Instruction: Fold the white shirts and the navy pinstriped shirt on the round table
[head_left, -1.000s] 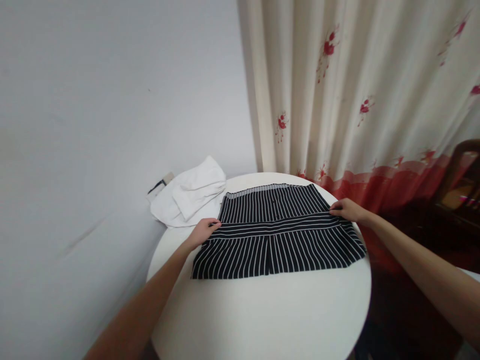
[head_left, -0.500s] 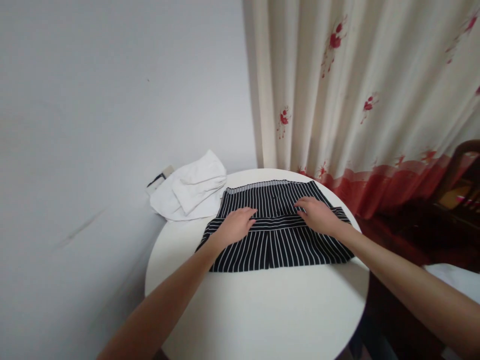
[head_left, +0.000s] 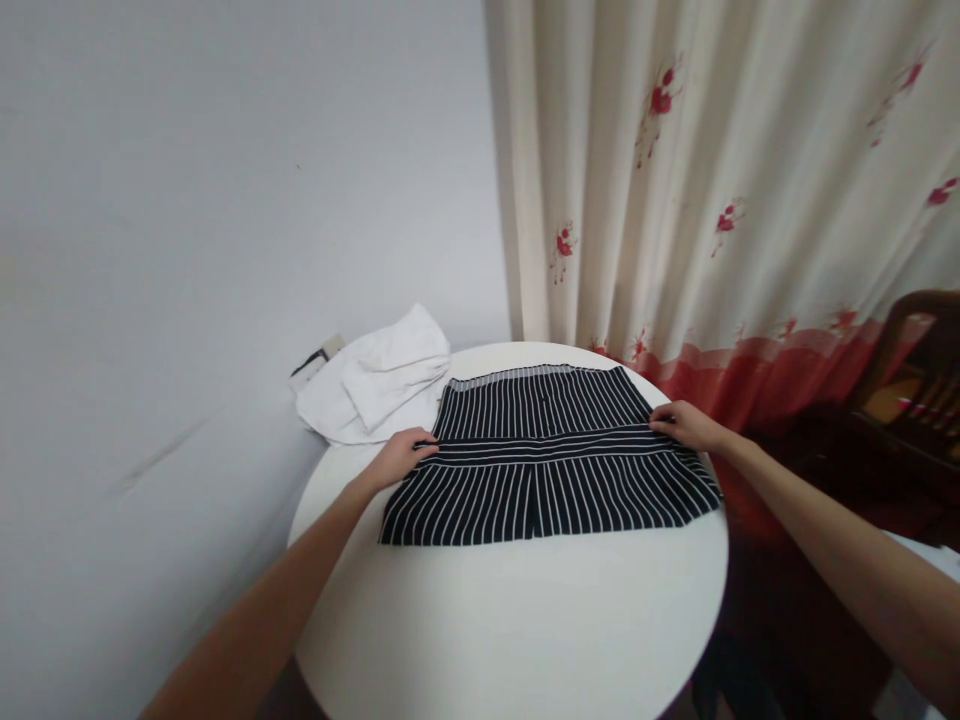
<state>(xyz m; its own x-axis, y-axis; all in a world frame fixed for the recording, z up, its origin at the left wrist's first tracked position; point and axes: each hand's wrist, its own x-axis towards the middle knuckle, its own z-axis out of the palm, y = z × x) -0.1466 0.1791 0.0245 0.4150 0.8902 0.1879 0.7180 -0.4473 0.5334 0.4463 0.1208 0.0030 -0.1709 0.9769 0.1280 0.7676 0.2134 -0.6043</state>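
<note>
A black garment with white stripes [head_left: 547, 470] lies spread flat on the round white table [head_left: 525, 630], folded across its middle. My left hand [head_left: 401, 458] rests at the garment's left edge with its fingertips pinching the fold. At the right edge, my right hand [head_left: 684, 425] pinches the same fold. Both arms reach in from the near side of the table.
A folded white cloth [head_left: 379, 385] lies at the table's far left edge, against the grey wall. A cream curtain with red flowers [head_left: 712, 200] hangs behind the table. A dark wooden chair [head_left: 911, 370] stands at the right.
Half a second ago both hands lay flat near the middle of the garment. They have slid outward to its left and right edges, and the cloth lies wider and flatter.
</note>
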